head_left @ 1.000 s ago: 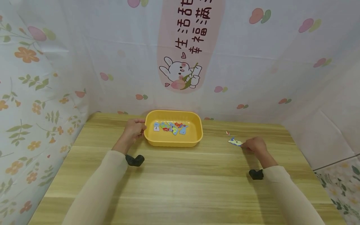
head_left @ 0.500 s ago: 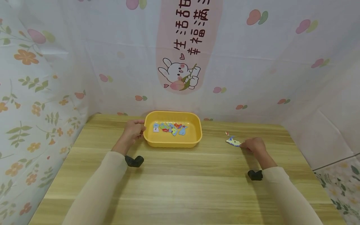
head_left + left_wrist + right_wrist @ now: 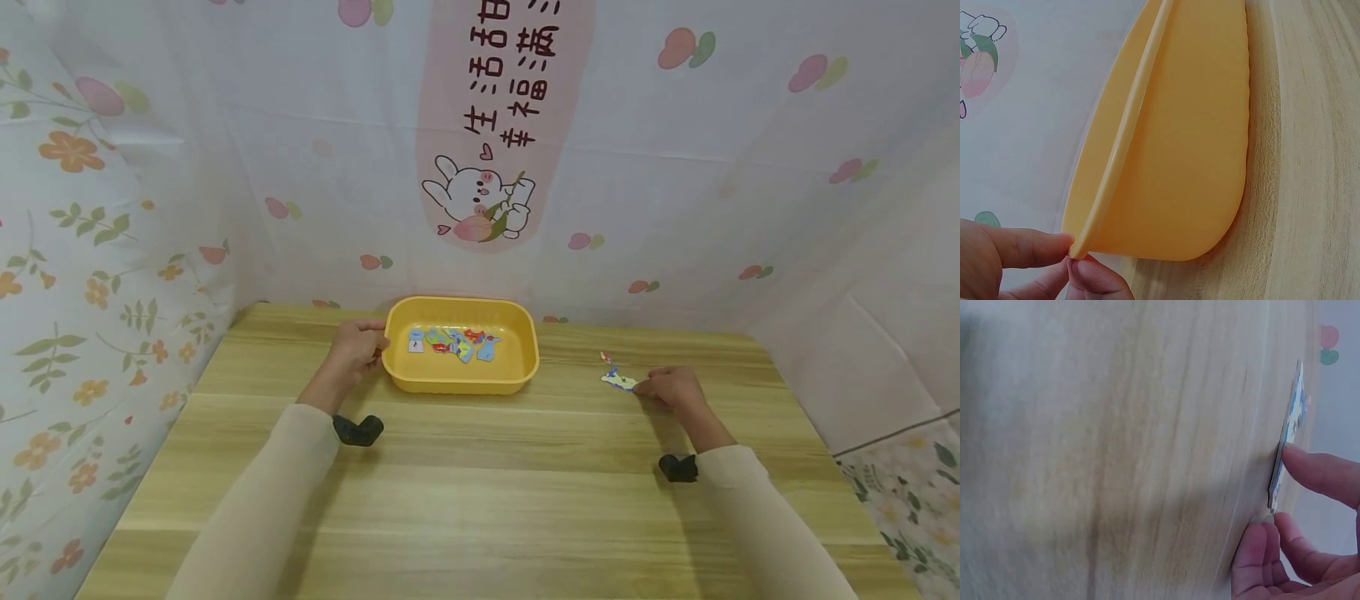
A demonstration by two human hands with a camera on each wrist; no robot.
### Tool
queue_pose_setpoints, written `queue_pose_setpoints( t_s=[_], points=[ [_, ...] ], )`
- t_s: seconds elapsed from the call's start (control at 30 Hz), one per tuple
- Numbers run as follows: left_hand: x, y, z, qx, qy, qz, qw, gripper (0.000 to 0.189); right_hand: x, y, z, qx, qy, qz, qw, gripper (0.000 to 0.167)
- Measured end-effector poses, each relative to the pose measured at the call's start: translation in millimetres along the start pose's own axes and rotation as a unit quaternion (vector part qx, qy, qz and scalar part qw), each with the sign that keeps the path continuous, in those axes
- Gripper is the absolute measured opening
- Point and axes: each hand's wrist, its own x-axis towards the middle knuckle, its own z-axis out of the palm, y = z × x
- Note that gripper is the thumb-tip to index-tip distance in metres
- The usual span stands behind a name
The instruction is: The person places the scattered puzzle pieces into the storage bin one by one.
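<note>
My left hand (image 3: 356,346) pinches the left rim of a yellow plastic basin (image 3: 461,387). In the left wrist view, fingers and thumb (image 3: 1100,278) meet on either side of the basin's rim. Several flat, colourful puzzle pieces (image 3: 463,348), printed like map parts, lie inside it. To the right, my right hand (image 3: 675,389) holds the end of a pale-yellow and blue puzzle piece (image 3: 618,381) low over the table. The right wrist view shows this thin piece (image 3: 1290,428) nearly edge-on, the thumb on its printed face and the other fingertips at its lower end.
A small red and white piece (image 3: 605,357) lies just behind the held one. All stands on a wood-grain table (image 3: 495,500), with a printed curtain (image 3: 300,142) hanging along its back. Black wrist mounts (image 3: 358,430) stick out below both hands.
My right hand has shifted slightly left with the puzzle piece, whose tilt differs a little. The left hand keeps its grip on the basin; the head view moved slightly.
</note>
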Motion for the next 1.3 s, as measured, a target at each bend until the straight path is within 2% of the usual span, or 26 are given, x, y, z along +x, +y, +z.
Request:
queue_pose_setpoints(
  t_s=[0.13, 0.17, 0.27, 0.43, 0.6, 0.8, 1.1, 1.2, 1.3],
  points=[
    [-1.7, 0.8, -0.2, 0.001, 0.0, 0.002, 1.0, 0.041, -0.1, -0.5, 0.7, -0.045, -0.001, -0.008, 0.999, 0.052],
    [-1.9, 1.0, -0.1, 0.001, 0.001, 0.003, 1.0, 0.041, -0.6, -0.6, 0.8, -0.055, -0.001, -0.012, 0.9984, 0.057],
    [-2.3, 1.4, 0.3, 0.001, 0.002, 0.002, 1.0, 0.041, 0.2, -0.3, 1.2, -0.065, 0.004, -0.011, 0.9978, 0.054],
    [-2.3, 1.2, 0.7, 0.003, 0.0, 0.005, 1.0, 0.041, 3.5, 1.1, 0.4, -0.065, 0.005, -0.002, 0.9979, 0.023],
    [-1.5, 0.7, 0.2, 0.004, 0.002, 0.002, 1.0, 0.04, 4.2, 2.3, -0.4, -0.066, 0.005, -0.006, 0.9978, 0.036],
    [-0.8, 0.6, 0.0, 0.003, 0.005, 0.001, 1.0, 0.04, -1.1, 2.2, 0.0, -0.072, 0.017, -0.025, 0.997, 0.021],
    [-1.4, 0.9, -0.5, 0.004, 0.007, 0.003, 1.0, 0.04, -8.5, 1.0, -1.3, -0.1, 0.04, -0.029, 0.9938, 0.032],
    [-0.8, 0.8, -0.8, 0.005, 0.004, 0.004, 1.0, 0.04, -8.9, 1.9, -2.0, -0.088, 0.039, -0.023, 0.9951, 0.038],
    [-0.6, 1.1, -0.5, 0.006, 0.002, 0.004, 1.0, 0.041, -6.1, 6.2, -4.3, -0.041, 0.029, -0.018, 0.9986, 0.041]
  ],
)
